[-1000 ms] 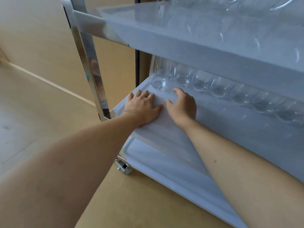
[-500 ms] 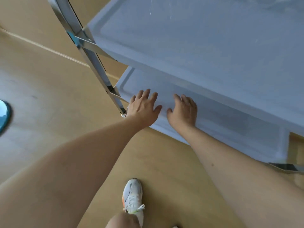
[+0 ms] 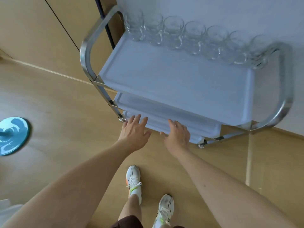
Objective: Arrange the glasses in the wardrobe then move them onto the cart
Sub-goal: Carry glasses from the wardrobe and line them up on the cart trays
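A steel-framed cart [image 3: 88,51] with pale blue shelves stands against the wall. Several clear glasses [image 3: 194,37] stand in a row along the back edge of its top shelf [image 3: 172,83]. My left hand [image 3: 134,131] and my right hand [image 3: 177,134] hover side by side with fingers spread, in front of the lowest shelf [image 3: 205,130]. Both hands hold nothing. Whether their fingertips touch the shelf edge I cannot tell.
Wooden floor lies all around. A round teal disc [image 3: 14,135] sits on the floor at the left. Wooden wardrobe panels [image 3: 49,30] rise behind the cart's left side. My two white shoes [image 3: 133,180] are below the hands.
The view has risen from the middle shelf to above the cart. My hands have come off the middle shelf and now sit lower, by the bottom shelf's front edge.
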